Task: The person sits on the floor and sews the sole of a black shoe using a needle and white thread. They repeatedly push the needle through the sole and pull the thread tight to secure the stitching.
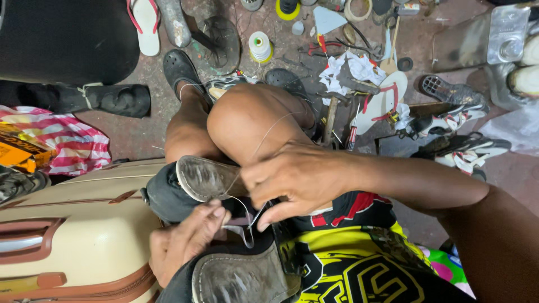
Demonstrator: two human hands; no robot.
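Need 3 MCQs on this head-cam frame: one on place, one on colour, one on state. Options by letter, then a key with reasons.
1. Where does the cream suitcase lie?
A. at the person's left
B. beyond the knee
C. at the person's right

2. What colour are the straps of the white flip-flop at the top?
A. blue
B. red
C. green

3. What is the right hand doing?
A. lying open on the floor
B. pinching a thread at the shoe sole
C. gripping the hammer

Key: 1 A, the suitcase fills the lower left beside the left hand. 2 B, its straps show red against the white. 3 B, the fingers close on the thread next to the sole, and the hammer lies untouched on the floor.
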